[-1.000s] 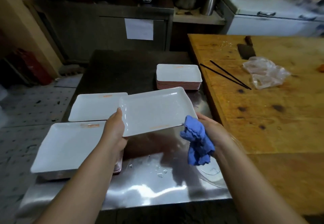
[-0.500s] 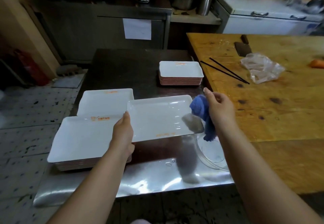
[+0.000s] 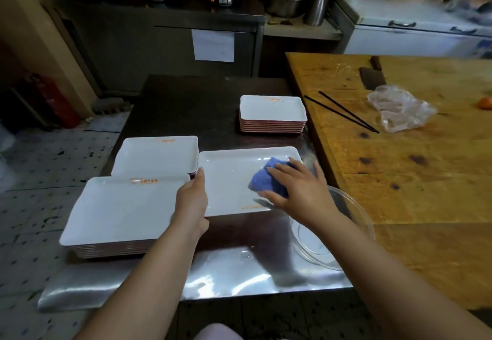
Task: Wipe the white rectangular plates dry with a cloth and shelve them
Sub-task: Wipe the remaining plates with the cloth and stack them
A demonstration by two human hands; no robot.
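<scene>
My left hand (image 3: 192, 199) grips the left edge of a white rectangular plate (image 3: 229, 180), held level above the steel table (image 3: 226, 273). My right hand (image 3: 300, 190) presses a blue cloth (image 3: 269, 178) flat onto the plate's right half, fingers spread over it. A stack of the same plates (image 3: 119, 212) sits at the near left, another stack (image 3: 157, 156) behind it, and a third stack (image 3: 272, 113) stands farther back on the table.
A clear glass bowl (image 3: 346, 233) sits under my right forearm at the table's right edge. The wooden counter (image 3: 399, 166) on the right carries black chopsticks (image 3: 343, 112), a cleaver (image 3: 372, 76) and a crumpled plastic bag (image 3: 399, 111).
My right hand carried the blue cloth up from beside the plate and laid it onto the plate's surface. The plate came down from a tilt to level.
</scene>
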